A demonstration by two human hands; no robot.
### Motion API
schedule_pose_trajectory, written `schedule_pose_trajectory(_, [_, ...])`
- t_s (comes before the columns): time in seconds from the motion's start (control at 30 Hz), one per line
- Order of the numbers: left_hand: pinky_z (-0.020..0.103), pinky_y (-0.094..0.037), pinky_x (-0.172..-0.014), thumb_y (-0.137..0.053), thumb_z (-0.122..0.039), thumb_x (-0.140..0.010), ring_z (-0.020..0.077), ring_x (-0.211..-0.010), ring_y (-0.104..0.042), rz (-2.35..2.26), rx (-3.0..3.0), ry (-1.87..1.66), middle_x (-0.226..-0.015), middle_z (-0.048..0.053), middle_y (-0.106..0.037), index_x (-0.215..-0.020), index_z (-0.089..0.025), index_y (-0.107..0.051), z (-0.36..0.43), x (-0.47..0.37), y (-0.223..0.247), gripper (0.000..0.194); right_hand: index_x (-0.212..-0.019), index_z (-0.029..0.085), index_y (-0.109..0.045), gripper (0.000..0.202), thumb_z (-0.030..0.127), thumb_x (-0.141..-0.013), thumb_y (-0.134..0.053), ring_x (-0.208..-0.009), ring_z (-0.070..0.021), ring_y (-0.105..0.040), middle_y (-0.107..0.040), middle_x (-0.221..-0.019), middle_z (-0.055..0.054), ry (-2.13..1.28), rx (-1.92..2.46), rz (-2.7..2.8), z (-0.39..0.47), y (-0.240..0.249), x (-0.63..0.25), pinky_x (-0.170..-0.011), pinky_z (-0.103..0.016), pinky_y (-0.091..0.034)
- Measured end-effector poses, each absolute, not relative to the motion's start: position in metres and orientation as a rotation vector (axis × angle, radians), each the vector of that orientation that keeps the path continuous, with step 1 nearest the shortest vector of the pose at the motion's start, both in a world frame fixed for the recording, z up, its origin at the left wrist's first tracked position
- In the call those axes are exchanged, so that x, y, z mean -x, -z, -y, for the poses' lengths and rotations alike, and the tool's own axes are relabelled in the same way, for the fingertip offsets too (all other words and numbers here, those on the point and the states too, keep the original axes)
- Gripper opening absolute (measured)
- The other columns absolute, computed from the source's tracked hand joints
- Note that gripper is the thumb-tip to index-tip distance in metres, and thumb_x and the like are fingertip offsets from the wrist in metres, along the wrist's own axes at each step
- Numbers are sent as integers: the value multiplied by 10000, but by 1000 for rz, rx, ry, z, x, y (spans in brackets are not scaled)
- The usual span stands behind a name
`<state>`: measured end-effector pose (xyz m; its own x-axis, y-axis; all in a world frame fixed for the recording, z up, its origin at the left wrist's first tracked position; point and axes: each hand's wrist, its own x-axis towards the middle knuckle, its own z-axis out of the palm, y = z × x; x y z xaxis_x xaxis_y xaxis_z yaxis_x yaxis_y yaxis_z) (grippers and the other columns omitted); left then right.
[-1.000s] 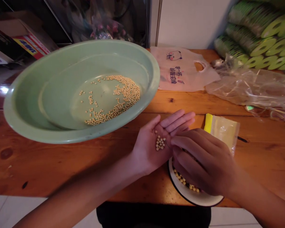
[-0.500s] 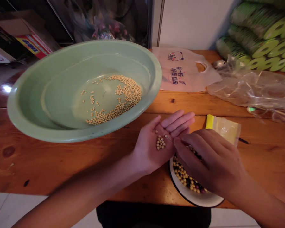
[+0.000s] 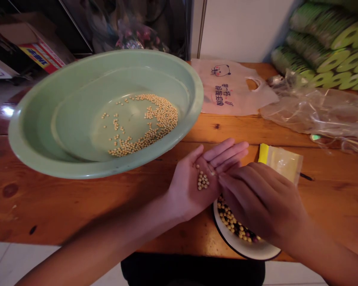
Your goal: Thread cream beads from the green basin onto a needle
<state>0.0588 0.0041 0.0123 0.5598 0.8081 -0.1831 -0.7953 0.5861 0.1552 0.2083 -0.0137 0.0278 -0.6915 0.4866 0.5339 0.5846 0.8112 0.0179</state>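
Right now, the work in hand looks like fine finger work over the left palm: the left hand (image 3: 191, 188) lies wide, palm up, cupping a small cluster of pale beads (image 3: 203, 181). The right hand (image 3: 265, 202) is narrow, thumb and forefinger nipped together at the palm's edge — whether something thin sits between them is too small to tell.

From that palm, the green basin (image 3: 41, 119) tilts at ten o'clock, more beads gathered along its near side. The white bowl (image 3: 247, 249) sits at four o'clock on the wooden surface (image 3: 47, 198), partly under the right hand, with yellow and dark beads inside. A yellow-topped packet (image 3: 282, 161) lies at three o'clock.

As I judge it, any next move calls for a level left palm and a light, exact pinch — those beads could roll off easily.
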Motion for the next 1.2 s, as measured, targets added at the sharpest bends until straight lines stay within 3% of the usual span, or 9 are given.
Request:
schedule_pose_trajectory(0.17, [310, -294, -1133, -338, -305, -950, 209, -1319, -444, -260, -44, -932, -1423, 158, -468, -1337, -35, -470, -3, -58, -15, 489, -936, 46, -629, 156, 29, -832, -514, -583, -186, -502, -580, -624, -61, 237, 827, 2392, 12, -31, -210, -556, -335, -402])
schedule_pose_trajectory(0.27, [288, -325, -1109, -329, -302, -946, 200, -1308, -460, -317, -43, -924, -1404, 147, -499, -1339, -42, -470, -3, -58, -18, 491, -987, 87, -611, 172, 40, -853, -513, -642, -164, -575, -636, -707, -56, 71, 944, 2279, 13, -32, -209, -613, -291, -456])
schedule_pose_trajectory(0.4, [290, -330, -1105, -322, -323, -929, 208, -1351, -405, -403, -40, -931, -1408, 133, -502, -1372, -48, -427, -3, -61, -23, 532, -1173, 190, -573, 307, 128, -873, -575, -775, -133, -647, -682, -891, -24, -490, 1086, 2041, 12, -34, -209, -646, -225, -494])
schedule_pose_trajectory(0.53, [259, -340, -1091, -271, -305, -933, 173, -1331, -438, -425, -35, -937, -1305, 96, -605, -1352, -97, -465, -3, -63, -26, 506, -1076, 277, -658, 208, 208, -889, -597, -570, -76, -561, -582, -648, 50, -1221, 971, 1691, 6, -34, -213, -547, -197, -453])
schedule_pose_trajectory(0.7, [274, -403, -1040, -309, -285, -931, 198, -1235, -543, -411, -6, -958, -1242, 160, -631, -1332, -13, -463, -4, -62, -26, 509, -925, 215, -646, 87, 232, -896, -566, -468, -89, -489, -522, -550, 47, -1777, 601, 1322, 4, -34, -216, -487, -232, -386])
schedule_pose_trajectory(0.87, [275, -408, -1027, -283, -259, -943, 177, -1154, -603, -406, 8, -951, -1229, 165, -641, -1343, -11, -459, -5, -62, -22, 502, -854, 176, -550, 124, 211, -924, -454, -441, -106, -492, -526, -517, 38, -1885, 545, 1311, 4, -34, -215, -483, -242, -400])
schedule_pose_trajectory(1.03, [318, -346, -1089, -338, -271, -935, 210, -1235, -541, -369, -55, -972, -1280, 173, -606, -1375, -10, -419, -5, -62, -17, 517, -854, 123, -578, 160, 199, -945, -471, -611, -130, -605, -643, -676, -37, -1780, 527, 1574, 3, -31, -218, -611, -283, -484])
schedule_pose_trajectory(1.2, [323, -314, -1111, -318, -277, -942, 209, -1283, -494, -396, -61, -965, -1351, 174, -547, -1388, -19, -402, -6, -61, -18, 522, -890, 121, -612, 154, 183, -944, -482, -753, -155, -638, -662, -779, -65, -1695, 490, 1650, 3, -32, -221, -698, -328, -524])
